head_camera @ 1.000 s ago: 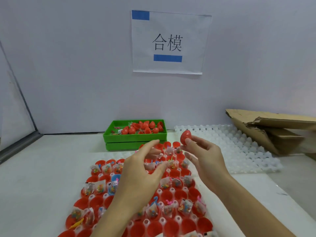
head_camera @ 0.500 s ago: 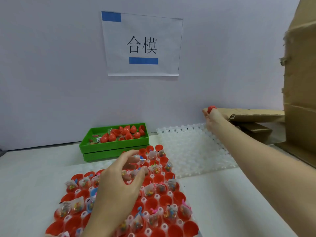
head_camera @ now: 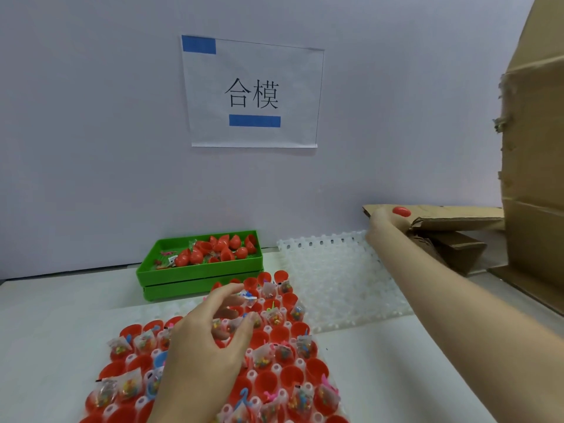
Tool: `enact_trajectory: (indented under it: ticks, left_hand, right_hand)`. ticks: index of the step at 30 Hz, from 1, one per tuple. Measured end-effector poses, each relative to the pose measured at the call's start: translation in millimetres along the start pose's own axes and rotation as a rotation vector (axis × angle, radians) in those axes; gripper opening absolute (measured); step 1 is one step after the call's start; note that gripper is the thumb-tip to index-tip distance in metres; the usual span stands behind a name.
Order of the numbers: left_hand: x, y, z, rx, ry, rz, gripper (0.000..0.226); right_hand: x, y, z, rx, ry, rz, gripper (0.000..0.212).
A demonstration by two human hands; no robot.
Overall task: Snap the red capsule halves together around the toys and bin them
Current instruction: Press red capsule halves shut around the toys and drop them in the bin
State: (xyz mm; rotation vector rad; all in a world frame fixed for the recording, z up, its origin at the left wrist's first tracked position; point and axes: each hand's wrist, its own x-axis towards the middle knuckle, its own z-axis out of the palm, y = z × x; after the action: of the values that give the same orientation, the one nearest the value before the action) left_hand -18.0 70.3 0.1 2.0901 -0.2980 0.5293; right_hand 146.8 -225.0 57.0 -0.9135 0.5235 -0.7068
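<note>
The right hand (head_camera: 385,221) reaches far out and pinches a shut red capsule (head_camera: 401,211) at the edge of the cardboard box (head_camera: 451,215). If it lets go too early, the smooth round capsule could roll off the flap. The left hand (head_camera: 207,340) hovers over the tray of red halves (head_camera: 290,375), fingers curled, holding nothing I can see. The crinkly toy bags (head_camera: 270,290) could get bumped out.

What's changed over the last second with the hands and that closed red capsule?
The right hand carried the closed red capsule from above the tray out right to the cardboard box. The left hand stayed over the tray of red halves; the green bin is unchanged.
</note>
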Motion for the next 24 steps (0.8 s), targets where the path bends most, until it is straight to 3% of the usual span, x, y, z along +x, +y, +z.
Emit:
enact_trajectory:
  ticks: [3,6,9,14,24]
  left_hand:
    - [0,2,-1,0.004,-0.021,-0.016,0.036]
    - [0,1,-5,0.002,-0.032,-0.032,0.029]
    - [2,0,-8,0.013,-0.081,-0.059,0.019]
    - [1,-1,-11,0.062,-0.175,-0.091,0.014]
    - [2,-2,-17,0.121,-0.180,-0.095,0.014]
  right_hand:
    - [-12,7,-4,-0.194,0.020,-0.075,0.040]
    - [-32,32,-12,-0.339,-0.186,-0.144,0.037]
    - [-59,53,-36,-0.542,-0.325,-0.364,0.035]
    - [-84,85,-75,-0.673,-0.358,-0.841,0.034]
    - [-74,108,-86,-0.818,-0.494,-0.954,0.036]
